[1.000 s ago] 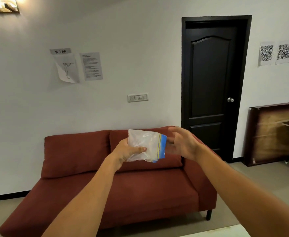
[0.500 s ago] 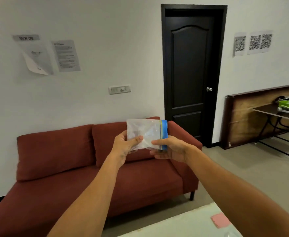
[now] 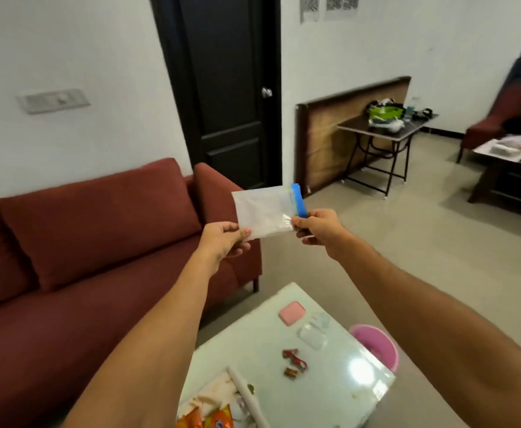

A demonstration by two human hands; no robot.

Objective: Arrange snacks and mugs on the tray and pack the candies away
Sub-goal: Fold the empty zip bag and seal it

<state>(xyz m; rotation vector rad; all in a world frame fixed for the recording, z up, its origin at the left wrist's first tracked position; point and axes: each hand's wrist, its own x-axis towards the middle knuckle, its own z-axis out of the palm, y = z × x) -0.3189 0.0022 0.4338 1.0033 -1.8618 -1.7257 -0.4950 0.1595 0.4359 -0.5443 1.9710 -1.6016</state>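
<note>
Red sofa (image 3: 92,242) and dark door (image 3: 222,88) sit behind your raised arms. Your left hand (image 3: 225,239) pinches the zip bag (image 3: 264,211) at its bottom corner; your right hand (image 3: 318,227) grips the blue seal end. Below, candies (image 3: 293,361) lie on the glass table (image 3: 330,396); snack packets (image 3: 210,420) are cut off, the tray (image 3: 247,393) blurred.

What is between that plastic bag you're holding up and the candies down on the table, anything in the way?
Nothing visible. Both hands, left and right, hold the zip bag in the air, well above the glass table. The wrapped candies lie in the open on it, with the pink bin off beside the table's edge.
</note>
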